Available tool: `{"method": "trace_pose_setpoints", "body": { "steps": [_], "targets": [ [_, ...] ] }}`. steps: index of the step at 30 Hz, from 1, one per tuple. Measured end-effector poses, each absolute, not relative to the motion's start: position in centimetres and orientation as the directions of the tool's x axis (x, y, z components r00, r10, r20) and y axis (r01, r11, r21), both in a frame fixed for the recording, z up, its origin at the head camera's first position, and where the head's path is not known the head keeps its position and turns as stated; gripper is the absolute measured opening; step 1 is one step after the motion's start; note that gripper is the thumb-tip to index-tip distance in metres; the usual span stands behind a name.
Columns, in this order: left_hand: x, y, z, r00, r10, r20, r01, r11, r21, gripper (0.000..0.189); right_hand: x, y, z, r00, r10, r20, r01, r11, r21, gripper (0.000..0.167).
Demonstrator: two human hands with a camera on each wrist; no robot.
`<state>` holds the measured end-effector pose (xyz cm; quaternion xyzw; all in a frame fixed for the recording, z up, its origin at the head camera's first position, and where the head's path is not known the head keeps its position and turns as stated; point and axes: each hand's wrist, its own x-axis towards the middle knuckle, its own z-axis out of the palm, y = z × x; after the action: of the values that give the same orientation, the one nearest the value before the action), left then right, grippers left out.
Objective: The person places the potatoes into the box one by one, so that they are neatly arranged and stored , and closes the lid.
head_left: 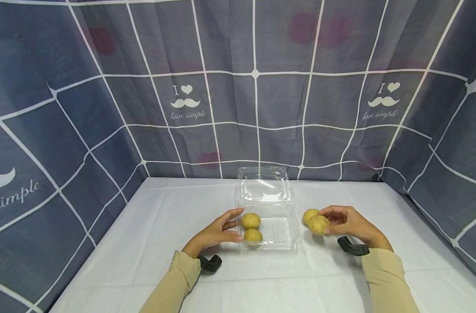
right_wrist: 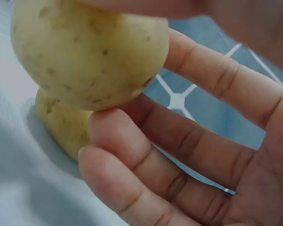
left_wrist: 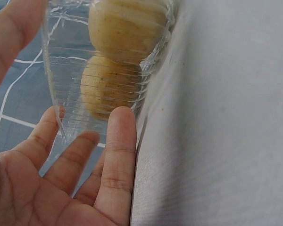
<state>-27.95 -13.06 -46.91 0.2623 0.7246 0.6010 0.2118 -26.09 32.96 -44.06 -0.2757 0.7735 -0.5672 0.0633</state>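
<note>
My right hand pinches a yellow potato between thumb and fingers, to the right of a clear plastic clamshell box. In the right wrist view the held potato partly covers another potato, which rests on the white cloth. Along the box's left wall my left hand spreads its fingers, thumb near the front corner. Two potatoes, a rear one and a front one, lie inside the box against that wall. Through the ribbed plastic both show in the left wrist view.
The box's hinged lid stands raised at the back. A white cloth covers the table. Grey-blue checked curtains enclose the back and both sides. Each wrist wears a black device.
</note>
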Motion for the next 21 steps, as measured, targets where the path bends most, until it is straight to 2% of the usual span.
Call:
{"method": "trace_pose_setpoints", "body": {
  "steps": [11,21],
  "targets": [
    [-28.0,-13.0,-47.0,-0.771,0.637,0.007,0.124,0.14,0.982,0.093,-26.0,31.5,-42.9,-0.853,-0.475,0.218,-0.359,0.228,-0.905,0.047],
    [-27.9,-13.1,-46.9,-0.767,0.641,0.013,0.129,0.135,0.982,0.094,-26.3,30.3,-43.0,-0.846,-0.479,0.235,-0.38,0.231,-0.896,0.045]
  ]
}}
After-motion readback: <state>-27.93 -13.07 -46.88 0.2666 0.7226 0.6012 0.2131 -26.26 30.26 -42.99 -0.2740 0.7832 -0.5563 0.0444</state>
